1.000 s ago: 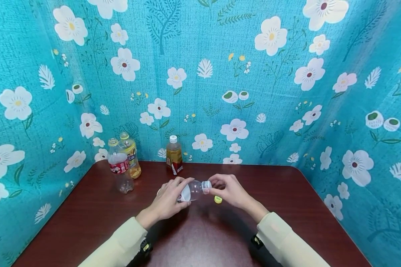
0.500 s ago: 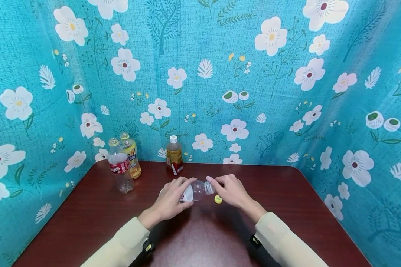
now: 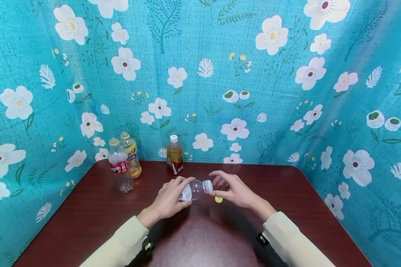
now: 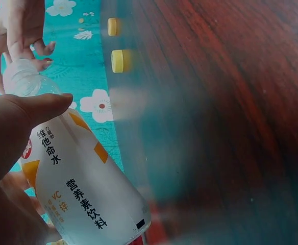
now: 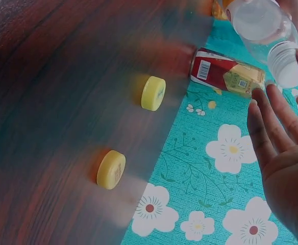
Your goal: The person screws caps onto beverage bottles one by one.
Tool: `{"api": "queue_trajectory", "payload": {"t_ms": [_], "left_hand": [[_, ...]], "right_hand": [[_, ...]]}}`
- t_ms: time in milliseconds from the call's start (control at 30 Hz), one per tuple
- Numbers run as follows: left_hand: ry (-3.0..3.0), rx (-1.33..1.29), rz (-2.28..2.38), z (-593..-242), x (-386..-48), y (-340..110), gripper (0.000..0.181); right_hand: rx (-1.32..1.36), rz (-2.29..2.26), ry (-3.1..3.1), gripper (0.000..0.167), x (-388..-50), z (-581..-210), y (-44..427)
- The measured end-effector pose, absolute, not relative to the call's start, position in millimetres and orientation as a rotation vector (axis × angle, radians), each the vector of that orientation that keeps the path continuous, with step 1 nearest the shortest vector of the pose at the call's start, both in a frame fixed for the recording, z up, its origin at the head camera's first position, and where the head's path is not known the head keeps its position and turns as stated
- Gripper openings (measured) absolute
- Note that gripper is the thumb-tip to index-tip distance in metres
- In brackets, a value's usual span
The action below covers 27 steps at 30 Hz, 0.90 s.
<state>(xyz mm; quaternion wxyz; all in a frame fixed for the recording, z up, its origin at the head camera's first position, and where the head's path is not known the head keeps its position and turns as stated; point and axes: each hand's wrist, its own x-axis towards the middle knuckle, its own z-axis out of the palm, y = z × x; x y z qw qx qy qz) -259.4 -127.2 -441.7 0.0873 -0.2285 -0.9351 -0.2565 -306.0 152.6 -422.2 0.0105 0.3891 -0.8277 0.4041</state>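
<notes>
Gripping the clear bottle (image 4: 82,178) around its label, the left hand (image 3: 168,198) is holding it tilted, neck toward the right hand (image 3: 235,191). The latter is hovering at the white cap (image 5: 288,66), fingers parted and loosely bent; whether any fingertip is touching it, I cannot tell. Two yellow caps (image 5: 153,93) are lying on the table (image 3: 200,237).

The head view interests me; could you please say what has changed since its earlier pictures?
The right hand has loosened its pinch on the ridged white cap, fingers spread, and shifted slightly rightward. The left hand still holds the white-labelled clear plastic bottle; the clear red-labelled bottle stayed put.
</notes>
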Motion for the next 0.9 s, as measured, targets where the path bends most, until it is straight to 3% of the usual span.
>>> {"api": "queue_trajectory", "payload": {"t_ms": [467,667,900], "left_hand": [[-2.769,-0.706,-0.747,-441.1,-259.8,-127.3,0.079],[-2.756,-0.728,-0.754,-439.8,-259.3,-125.2,0.081],[-2.767,-0.714,-0.779,-438.8,-257.7,-124.2,0.081]], "right_hand": [[1.244,1.291,-2.636,0.04,-306.8,-420.5,146.8],[1.144,1.143,-2.708,0.02,-305.8,-419.1,145.3],[1.017,1.086,-2.803,0.033,-300.9,-418.5,142.4]]}}
